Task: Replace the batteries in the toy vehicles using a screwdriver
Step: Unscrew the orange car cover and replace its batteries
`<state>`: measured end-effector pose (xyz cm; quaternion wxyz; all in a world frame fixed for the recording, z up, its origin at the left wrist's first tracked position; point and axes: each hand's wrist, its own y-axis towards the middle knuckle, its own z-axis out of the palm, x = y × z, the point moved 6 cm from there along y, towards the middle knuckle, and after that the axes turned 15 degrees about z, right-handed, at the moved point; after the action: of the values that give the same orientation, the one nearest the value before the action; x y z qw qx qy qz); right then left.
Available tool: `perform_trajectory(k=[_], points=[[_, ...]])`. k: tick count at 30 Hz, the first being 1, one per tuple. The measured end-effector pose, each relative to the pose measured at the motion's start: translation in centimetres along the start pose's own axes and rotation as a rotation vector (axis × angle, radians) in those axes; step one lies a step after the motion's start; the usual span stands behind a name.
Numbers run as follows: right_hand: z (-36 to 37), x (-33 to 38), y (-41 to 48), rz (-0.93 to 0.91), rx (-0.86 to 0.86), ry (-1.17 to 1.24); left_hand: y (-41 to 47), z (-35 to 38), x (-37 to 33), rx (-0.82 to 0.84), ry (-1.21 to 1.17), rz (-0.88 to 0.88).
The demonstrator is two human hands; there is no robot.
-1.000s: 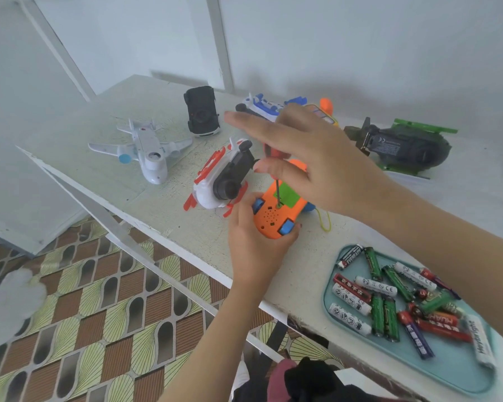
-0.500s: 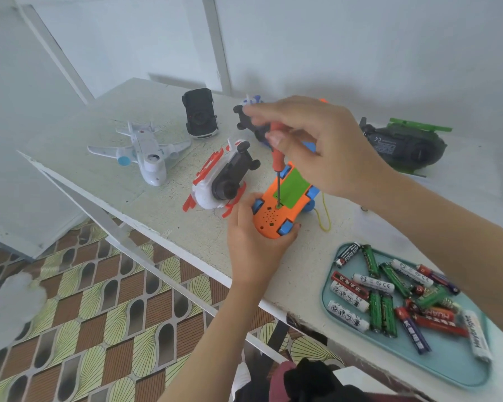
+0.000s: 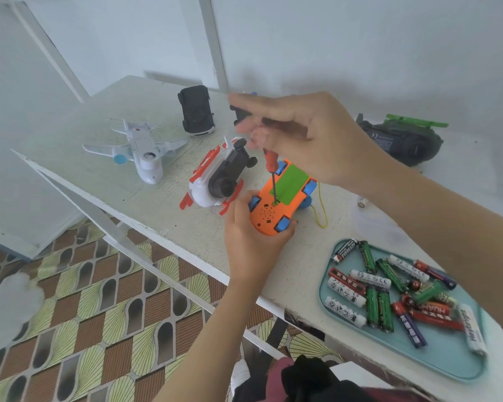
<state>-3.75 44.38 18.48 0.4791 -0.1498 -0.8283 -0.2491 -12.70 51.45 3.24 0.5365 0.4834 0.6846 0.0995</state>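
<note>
the white table carries all, with the orange toy car near its front edge. the teal tray lies right of the car, nearer to the person. a dark green helicopter stands far right behind the car, a white plane well left of it, a white and red toy just left of it, and a black car behind it on the left. the right hand hangs above the car, its fingers blurred but closed together on the screwdriver. the left hand grips the car's near end. the car lies upside down: orange belly, blue wheels, green cover, small speaker holes. the thin shaft stands nearly upright, its tip in a hole beside the cover. loose batteries fill the tray.
</note>
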Motion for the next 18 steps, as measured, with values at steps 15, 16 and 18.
perform_trajectory(k=[15,16,18], points=[[0.6,-0.1,-1.6,0.005,0.047,0.141,0.1,-0.1,0.0,-0.025,0.006,0.002],[0.4,-0.2,-1.7,-0.017,-0.02,0.151,0.1,-0.1,-0.1,-0.028,0.008,0.007],[-0.2,-0.1,-2.0,-0.106,-0.213,0.067,0.1,-0.1,-0.1,-0.033,0.009,0.01]])
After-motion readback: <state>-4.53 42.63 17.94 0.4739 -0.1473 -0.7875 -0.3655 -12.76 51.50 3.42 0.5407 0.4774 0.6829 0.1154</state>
